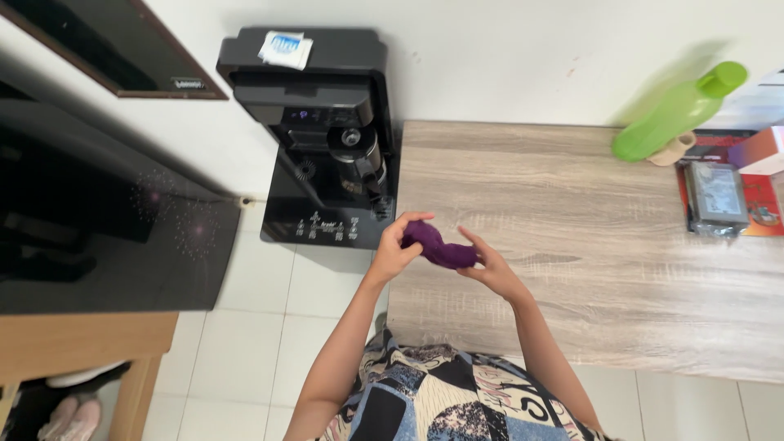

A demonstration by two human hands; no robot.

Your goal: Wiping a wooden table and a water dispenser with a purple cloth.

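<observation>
black water dispenser (pixel 327 139), green bottle (pixel 678 110), wooden table (pixel 604 269)

bare tabletop (pixel 572 212) ahead, water dispenser (pixel 327 139) left

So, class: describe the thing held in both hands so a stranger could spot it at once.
Start at the wooden table, then its left edge, where the left hand and right hand meet. Between them is a purple cloth, soft, bunched and the only purple thing there.

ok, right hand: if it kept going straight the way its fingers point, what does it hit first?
The right hand points up-left, with the purple cloth already in its fingers. Beyond the cloth it would probably meet the left hand, which grips the other end. Past that stands the black water dispenser; depth there is unclear.
</observation>
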